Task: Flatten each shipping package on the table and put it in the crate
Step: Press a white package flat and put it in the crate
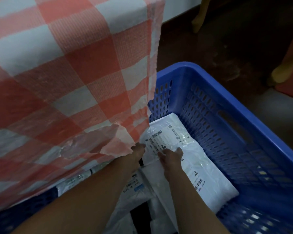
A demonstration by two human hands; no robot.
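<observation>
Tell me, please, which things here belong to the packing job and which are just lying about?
Job: blue crate; labelled package; left hand; right hand; other packages in the crate.
Lying about: checked tablecloth; yellow furniture leg.

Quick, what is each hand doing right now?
Left hand: touches the white package, grip cannot be told.
Right hand: open, pressing the same package.

we see a red-and-white checked cloth (57, 65) hanging down at our left, a dark brown floor (227, 39) beyond it, and two yellowish wooden legs (200, 14) standing there.
</observation>
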